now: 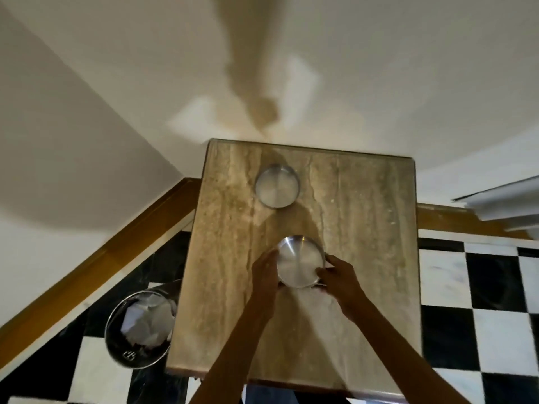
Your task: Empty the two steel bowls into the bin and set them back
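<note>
Two round steel bowls are on a small marble-topped table [364, 228]. The far bowl [277, 186] stands alone near the table's back edge and looks empty. The near bowl [300, 262] sits at the table's middle, its inside bare and shiny. My left hand [265, 271] grips its left rim and my right hand [339, 277] grips its right rim. A steel bin [140, 326] stands on the floor left of the table, with crumpled white paper inside.
The table stands against a cream wall, with a wooden skirting board [96, 266] running along the left. The floor [481, 313] is black-and-white checkered tile. A white door frame edge [507, 199] shows at the right.
</note>
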